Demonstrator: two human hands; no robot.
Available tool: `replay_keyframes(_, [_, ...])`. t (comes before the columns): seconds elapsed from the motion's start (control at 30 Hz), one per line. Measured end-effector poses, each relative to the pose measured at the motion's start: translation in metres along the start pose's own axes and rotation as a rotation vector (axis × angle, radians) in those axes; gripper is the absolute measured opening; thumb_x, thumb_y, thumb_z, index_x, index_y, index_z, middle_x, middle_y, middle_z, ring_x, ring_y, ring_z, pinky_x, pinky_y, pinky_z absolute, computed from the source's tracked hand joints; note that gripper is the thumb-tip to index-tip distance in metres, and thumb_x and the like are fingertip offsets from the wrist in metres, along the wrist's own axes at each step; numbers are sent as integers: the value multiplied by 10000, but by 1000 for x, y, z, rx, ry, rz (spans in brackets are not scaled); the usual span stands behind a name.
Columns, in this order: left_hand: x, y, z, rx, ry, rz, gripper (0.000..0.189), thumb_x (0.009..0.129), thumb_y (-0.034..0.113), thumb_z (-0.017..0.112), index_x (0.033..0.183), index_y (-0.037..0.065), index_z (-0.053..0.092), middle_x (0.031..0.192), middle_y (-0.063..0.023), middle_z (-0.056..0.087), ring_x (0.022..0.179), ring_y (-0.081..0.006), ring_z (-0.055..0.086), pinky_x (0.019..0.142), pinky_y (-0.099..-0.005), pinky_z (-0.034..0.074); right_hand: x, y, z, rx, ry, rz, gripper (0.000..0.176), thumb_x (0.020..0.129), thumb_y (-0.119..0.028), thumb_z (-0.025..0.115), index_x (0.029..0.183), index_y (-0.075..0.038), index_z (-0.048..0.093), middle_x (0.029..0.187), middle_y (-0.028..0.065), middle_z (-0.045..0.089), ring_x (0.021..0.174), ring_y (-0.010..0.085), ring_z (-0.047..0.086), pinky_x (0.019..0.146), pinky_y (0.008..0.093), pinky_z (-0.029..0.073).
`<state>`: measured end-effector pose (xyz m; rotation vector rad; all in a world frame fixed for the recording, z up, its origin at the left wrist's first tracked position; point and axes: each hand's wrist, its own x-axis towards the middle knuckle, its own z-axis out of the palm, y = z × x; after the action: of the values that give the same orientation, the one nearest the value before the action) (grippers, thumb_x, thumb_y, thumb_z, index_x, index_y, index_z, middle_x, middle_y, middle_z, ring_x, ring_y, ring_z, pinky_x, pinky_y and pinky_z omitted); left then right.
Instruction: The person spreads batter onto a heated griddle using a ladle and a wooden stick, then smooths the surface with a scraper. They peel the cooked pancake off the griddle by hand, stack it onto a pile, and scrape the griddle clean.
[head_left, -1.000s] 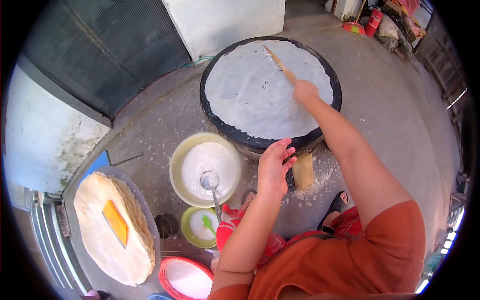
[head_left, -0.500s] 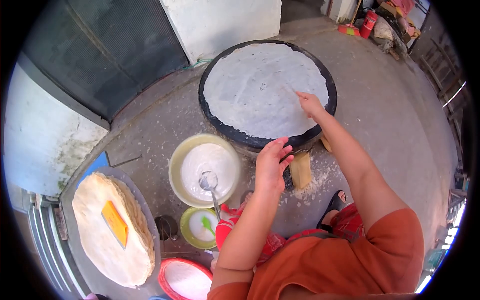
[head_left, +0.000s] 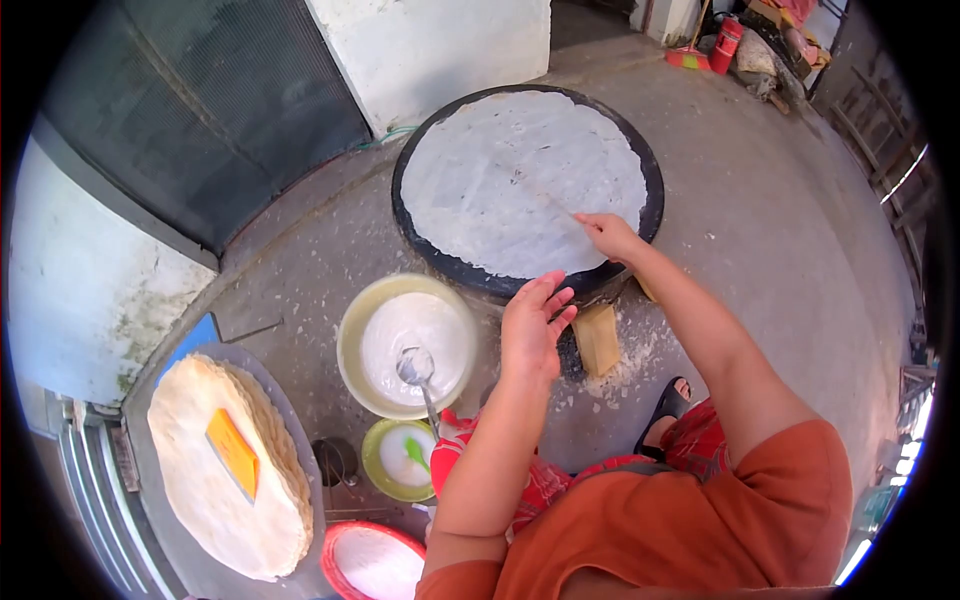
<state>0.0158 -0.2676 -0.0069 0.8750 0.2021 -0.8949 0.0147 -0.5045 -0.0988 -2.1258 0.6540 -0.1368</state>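
At the fingers of the right hand [head_left: 610,236], seemingly pinching a stick [head_left: 553,205], the crepe [head_left: 500,165] edge is being loosened; left hand [head_left: 530,325] is hovering, fingers spread; lifting needs care.

We are looking at an open-air cooking spot in a yard, set up low on a bare concrete floor [head_left: 790,240]. We see a broad round griddle [head_left: 398,198] spread with a thin white sheet [head_left: 500,170], a bowl of white batter [head_left: 347,345] with a ladle [head_left: 418,366], and a tall stack of finished rounds [head_left: 250,520]. A whitewashed wall [head_left: 430,50], a dark mesh screen [head_left: 200,100] and a broom [head_left: 686,56] among clutter close it in
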Motion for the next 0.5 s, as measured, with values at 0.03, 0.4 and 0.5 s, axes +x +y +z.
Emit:
replay_keyframes(0.03, [0, 0, 1, -2, -4, -5, 217, 813, 148, 503, 986, 17, 508, 999, -86, 533, 884, -199, 521, 728, -313, 437, -18, -24, -7, 212, -211, 244, 343, 870, -173, 412, 1207, -177, 478, 647, 6, 489, 438, 61, 372, 370, 211, 326])
replay_keyframes(0.4, [-1, -1, 3, 13, -12, -1, 223, 815, 151, 499, 996, 20, 504, 989, -82, 533, 879, -195, 522, 735, -315, 435, -3, -13, 5, 470, -79, 328, 384, 886, -166, 323, 1265, -175, 392, 666, 42, 492, 440, 89, 400, 375, 225, 363])
replay_keyframes(0.5, [-1, -1, 4, 16, -13, -2, 222, 815, 149, 498, 996, 19, 506, 992, -82, 532, 883, -195, 521, 739, -316, 435, 6, -15, 10, 78, -82, 239, 396, 871, -174, 366, 1266, -174, 386, 699, 81, 533, 530, 154, 519, 443, 282, 431])
